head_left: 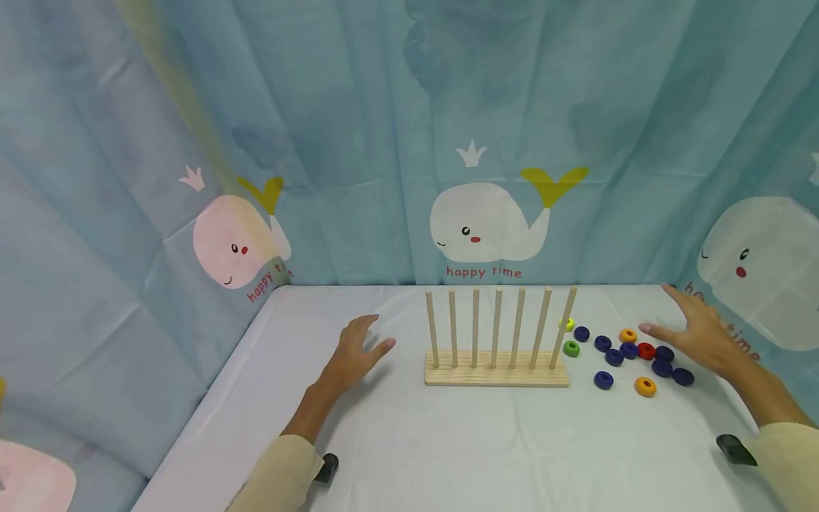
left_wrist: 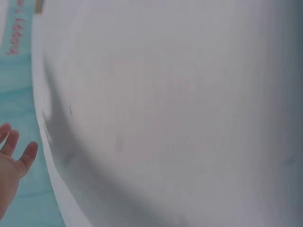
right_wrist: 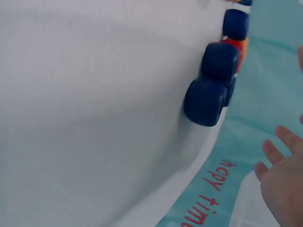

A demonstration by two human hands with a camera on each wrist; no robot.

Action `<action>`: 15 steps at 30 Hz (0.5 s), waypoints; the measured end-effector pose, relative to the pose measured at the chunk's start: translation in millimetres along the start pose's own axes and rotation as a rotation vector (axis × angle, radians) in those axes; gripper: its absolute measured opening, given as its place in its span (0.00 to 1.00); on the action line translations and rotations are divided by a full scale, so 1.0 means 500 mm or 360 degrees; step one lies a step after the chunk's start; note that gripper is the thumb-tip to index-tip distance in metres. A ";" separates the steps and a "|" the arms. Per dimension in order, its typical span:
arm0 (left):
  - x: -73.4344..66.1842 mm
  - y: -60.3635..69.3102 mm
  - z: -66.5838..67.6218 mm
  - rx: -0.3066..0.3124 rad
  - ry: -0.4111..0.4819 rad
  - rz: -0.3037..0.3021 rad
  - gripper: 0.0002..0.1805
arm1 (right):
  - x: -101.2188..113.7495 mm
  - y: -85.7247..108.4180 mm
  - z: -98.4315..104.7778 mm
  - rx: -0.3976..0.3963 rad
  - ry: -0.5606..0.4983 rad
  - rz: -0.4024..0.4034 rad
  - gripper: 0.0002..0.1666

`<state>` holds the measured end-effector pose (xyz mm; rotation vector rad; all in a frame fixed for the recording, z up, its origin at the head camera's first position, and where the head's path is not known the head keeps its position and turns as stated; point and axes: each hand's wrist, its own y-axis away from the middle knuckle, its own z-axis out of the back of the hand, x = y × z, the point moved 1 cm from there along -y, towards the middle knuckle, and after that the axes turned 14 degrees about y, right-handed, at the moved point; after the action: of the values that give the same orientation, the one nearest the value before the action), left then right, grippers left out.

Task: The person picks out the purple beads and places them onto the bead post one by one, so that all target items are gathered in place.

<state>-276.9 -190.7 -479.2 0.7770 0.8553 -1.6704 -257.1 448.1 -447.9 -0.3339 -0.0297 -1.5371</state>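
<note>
At the far left of the head view, a pink whale print (head_left: 35,476) on the blue curtain (head_left: 345,107) is cut off by the frame. The left hand (head_left: 353,355) is held above the white-covered table (head_left: 384,455), fingers and thumb parted, with nothing gripped; in the left wrist view it is cropped by the left edge. The left sleeve (head_left: 275,476) is cut off at the bottom, and a black device (head_left: 327,468) is partly covered by it.

Near the table's middle stands the wooden peg rack (head_left: 495,379), by whose base seven pegs (head_left: 475,327) are borne. Just right of it, a yellow bead (head_left: 569,325) is partly hidden by the end peg; beyond are scattered a green bead (head_left: 571,349), eight dark blue beads (head_left: 603,380), two orange beads (head_left: 645,387) and a red bead (head_left: 646,351), several crowded together. In the right wrist view they are overlapped and hard to count.

The right hand (head_left: 704,338), thumb and fingers wide apart and nothing held, is poised beside them; its fingers are partly cropped in its wrist view. Curtain lettering (head_left: 699,290) is partly covered by it.
</note>
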 end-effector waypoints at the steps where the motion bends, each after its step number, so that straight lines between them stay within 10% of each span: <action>1: -0.006 0.003 -0.007 -0.0010 0.0048 -0.0012 0.47 | 0.003 0.002 0.001 0.0005 -0.0017 -0.0008 0.62; 15: -0.071 0.062 -0.095 0.0029 0.0518 0.0028 0.40 | -0.024 0.065 0.002 0.0140 -0.0109 -0.0095 0.59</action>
<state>-234.7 -138.6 -479.9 1.0855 1.0543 -1.5606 -225.6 460.1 -455.9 -0.3176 -0.1621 -1.5780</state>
